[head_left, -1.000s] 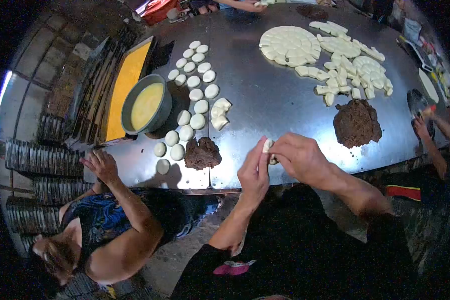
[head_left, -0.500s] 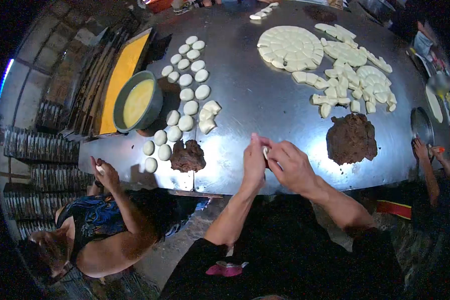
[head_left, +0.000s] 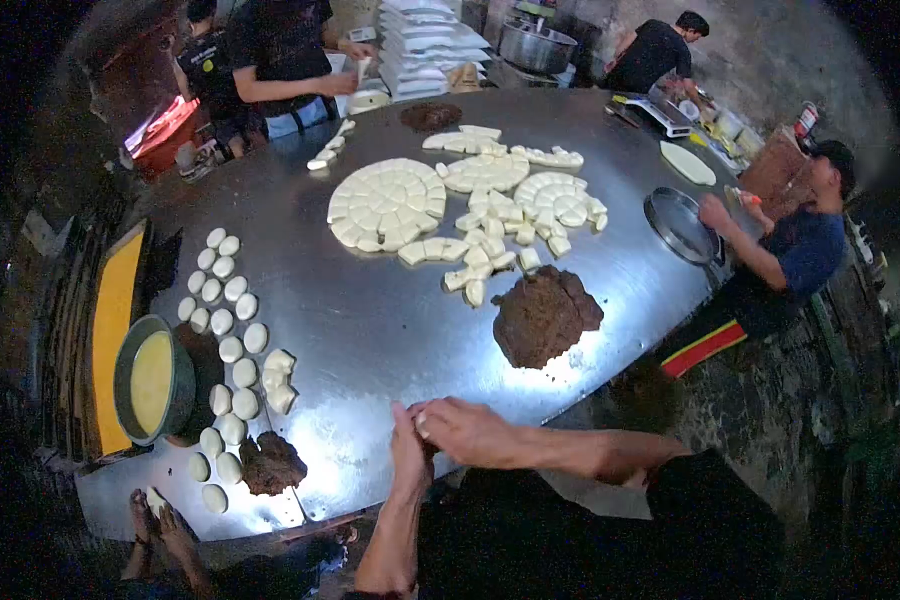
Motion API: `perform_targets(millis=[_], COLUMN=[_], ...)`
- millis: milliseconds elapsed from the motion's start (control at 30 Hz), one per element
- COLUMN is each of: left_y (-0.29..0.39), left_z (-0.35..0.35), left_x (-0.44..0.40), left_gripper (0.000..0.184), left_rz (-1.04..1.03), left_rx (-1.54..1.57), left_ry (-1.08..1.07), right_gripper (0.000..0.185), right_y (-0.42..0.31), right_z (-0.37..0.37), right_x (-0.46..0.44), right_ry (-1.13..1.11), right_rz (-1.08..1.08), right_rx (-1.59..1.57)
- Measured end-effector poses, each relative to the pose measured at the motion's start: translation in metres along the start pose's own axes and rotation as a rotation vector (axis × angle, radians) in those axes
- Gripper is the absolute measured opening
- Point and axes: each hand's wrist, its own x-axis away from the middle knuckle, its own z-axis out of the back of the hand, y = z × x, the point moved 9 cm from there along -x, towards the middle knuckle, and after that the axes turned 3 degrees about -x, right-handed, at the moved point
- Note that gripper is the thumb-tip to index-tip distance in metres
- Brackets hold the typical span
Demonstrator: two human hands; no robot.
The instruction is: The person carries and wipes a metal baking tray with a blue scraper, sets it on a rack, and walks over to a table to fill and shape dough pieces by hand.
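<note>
A small piece of white dough (head_left: 422, 424) is pinched between my two hands above the table's near edge. My left hand (head_left: 410, 447) is upright with its fingers curled behind the dough. From the right, my right hand (head_left: 467, 432) closes over it, and most of the piece is hidden by fingers. The dark brown paste mound (head_left: 548, 318) lies ahead and to the right. A smaller brown paste heap (head_left: 272, 464) is to the left, beside rows of round dough pieces (head_left: 244, 404). Cut dough slabs (head_left: 387, 205) are spread farther back on the metal table (head_left: 370, 320).
A grey bowl (head_left: 183, 393) of yellow liquid stands at the left edge by a yellow board (head_left: 116, 330). A co-worker's hands (head_left: 162, 525) hold dough at lower left. Another person (head_left: 795, 250) at right is near a round pan (head_left: 682, 226). Other people stand at the far side.
My view has tilted up and turned right, so the far side of the room shows. My hands stay together on the dough; the right hand now covers more of it.
</note>
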Motion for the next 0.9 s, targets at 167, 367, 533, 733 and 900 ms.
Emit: perform_targets(millis=[167,367,533,733,900], left_y=[0.018,-0.040,-0.036,-0.023,0.010], left_z=[0.020,0.025,0.130,0.174,0.128], left_x=[-0.006,0.113,0.141,0.152,0.086], left_gripper=[0.052,0.032,0.029,0.031,0.031], left_rz=[-0.681,-0.189,-0.076,0.001,-0.141], left_rx=[-1.660,-1.007,-0.658,-0.417,-0.388], left_ry=[0.132,-0.664,-0.018,0.341,0.254], right_gripper=[0.028,0.020,0.036,0.058,0.056], right_y=[0.053,0.069,0.069,0.092,0.101], right_z=[-0.058,-0.069,-0.034,-0.122,-0.110], right_x=[0.084,0.094,0.022,0.062,0.057], right_ry=[-0.326,-0.727,-0.140,-0.376,-0.387], right_rz=[-0.165,-0.550,-0.494,-0.258,-0.452], right_rx=[0.180,0.212,-0.105,0.339,0.028])
